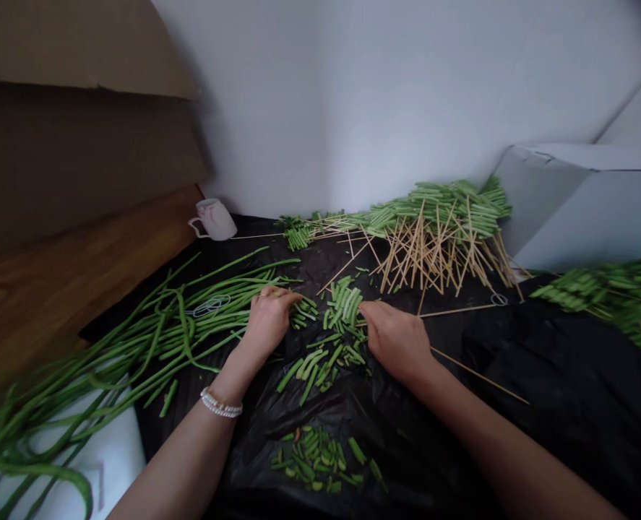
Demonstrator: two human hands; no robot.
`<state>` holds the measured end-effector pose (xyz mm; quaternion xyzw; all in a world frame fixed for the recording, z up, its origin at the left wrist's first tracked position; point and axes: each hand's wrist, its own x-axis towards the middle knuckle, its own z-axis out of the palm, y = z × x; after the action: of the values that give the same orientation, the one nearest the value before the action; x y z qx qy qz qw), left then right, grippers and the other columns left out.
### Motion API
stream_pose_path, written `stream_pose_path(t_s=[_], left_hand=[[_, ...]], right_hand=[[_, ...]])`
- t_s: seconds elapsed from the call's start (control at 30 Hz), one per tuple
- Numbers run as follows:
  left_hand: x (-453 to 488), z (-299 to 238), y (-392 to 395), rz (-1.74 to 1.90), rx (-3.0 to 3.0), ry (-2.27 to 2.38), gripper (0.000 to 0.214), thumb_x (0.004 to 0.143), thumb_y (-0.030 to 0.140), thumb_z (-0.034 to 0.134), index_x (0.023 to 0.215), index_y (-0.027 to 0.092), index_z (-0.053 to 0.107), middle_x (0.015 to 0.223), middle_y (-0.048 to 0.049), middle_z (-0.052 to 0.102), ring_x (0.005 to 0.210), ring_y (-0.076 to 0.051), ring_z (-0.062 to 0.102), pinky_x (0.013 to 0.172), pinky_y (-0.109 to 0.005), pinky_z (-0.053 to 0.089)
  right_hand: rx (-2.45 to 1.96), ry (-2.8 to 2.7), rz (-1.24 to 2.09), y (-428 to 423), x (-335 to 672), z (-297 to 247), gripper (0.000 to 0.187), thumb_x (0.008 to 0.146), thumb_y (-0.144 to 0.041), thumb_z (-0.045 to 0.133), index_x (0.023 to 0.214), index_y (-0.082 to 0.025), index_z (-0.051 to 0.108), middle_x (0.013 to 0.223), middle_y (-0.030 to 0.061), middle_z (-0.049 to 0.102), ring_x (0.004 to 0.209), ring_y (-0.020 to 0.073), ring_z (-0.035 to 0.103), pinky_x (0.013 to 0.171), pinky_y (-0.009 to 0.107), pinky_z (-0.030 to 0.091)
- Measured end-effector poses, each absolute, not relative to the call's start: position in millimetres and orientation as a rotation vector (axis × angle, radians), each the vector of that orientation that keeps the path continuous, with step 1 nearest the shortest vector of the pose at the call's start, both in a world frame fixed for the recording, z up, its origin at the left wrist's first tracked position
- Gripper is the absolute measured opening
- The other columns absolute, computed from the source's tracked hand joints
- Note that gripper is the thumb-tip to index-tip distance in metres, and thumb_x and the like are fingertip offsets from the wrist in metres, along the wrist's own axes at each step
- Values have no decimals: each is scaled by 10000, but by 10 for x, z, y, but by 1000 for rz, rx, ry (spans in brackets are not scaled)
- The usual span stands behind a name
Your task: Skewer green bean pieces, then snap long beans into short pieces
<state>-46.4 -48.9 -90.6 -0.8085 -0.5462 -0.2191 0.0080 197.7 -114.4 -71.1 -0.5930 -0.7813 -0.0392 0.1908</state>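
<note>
My left hand [269,318], a beaded bracelet at its wrist, is closed over the tips of the long green beans and cut bean pieces [303,312]. What its fingertips pinch is hidden. My right hand [399,336] is closed at the end of a row of cut bean pieces [347,302], apparently threaded on a bamboo skewer whose stick is mostly covered by my fingers. Loose bean pieces [320,365] lie just below, between my hands. Whole long beans [190,325] spread out on the left. A thin bamboo skewer [483,375] extends to the right of my right hand.
Finished bean skewers [444,224] are heaped at the back, with more [613,292] on the right. A small pile of short bean ends [314,458] sits in front on black plastic sheeting [407,448]. A mug [214,219], cardboard box [82,137] and white box [585,202] stand around.
</note>
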Motion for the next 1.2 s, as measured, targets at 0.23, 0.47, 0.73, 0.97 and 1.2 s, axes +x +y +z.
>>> stream_pose_path(t_s=[0.23,0.47,0.73,0.97,1.2], left_hand=[[-521,-856,-469,-562,-2489,-1738,206,840,183,579,932,228,757,1025,-124,693,1077,-339,508,842,-442,379],[-562,-760,-461,-444,-2619,-1647,159,852,168,573,935,224,697,989,-86,711,1102,-298,524,876,-427,351],[-588,-811,-427,-445,-2610,-1646,117,843,218,604,906,224,703,1041,-100,689,1114,-315,490,889,-433,366],[-572,-739,-428,-856,-2546,-1713,85,830,212,637,891,213,695,929,-88,713,994,-275,573,901,-409,382],[-329,-709,-540,-2004,-2486,-2059,182,715,323,775,833,188,744,854,-53,732,793,-201,627,806,-312,450]], right_hand=[[-1692,-2217,-110,-1153,1958,-690,261,961,-184,406,973,-199,666,867,37,702,747,170,641,576,292,279],[-1691,-2235,-115,-1162,1959,-691,251,954,-172,415,981,-202,663,875,35,698,756,172,637,580,295,279],[-1690,-2225,-107,-1161,1953,-707,269,958,-178,405,991,-202,671,879,37,703,751,164,634,581,291,297],[-1667,-2217,-118,-1160,1953,-697,271,960,-181,403,990,-203,672,882,35,707,760,168,645,583,291,292],[-1614,-2220,-122,-1174,1951,-706,268,956,-178,409,975,-201,675,841,31,700,733,162,634,586,287,282]])
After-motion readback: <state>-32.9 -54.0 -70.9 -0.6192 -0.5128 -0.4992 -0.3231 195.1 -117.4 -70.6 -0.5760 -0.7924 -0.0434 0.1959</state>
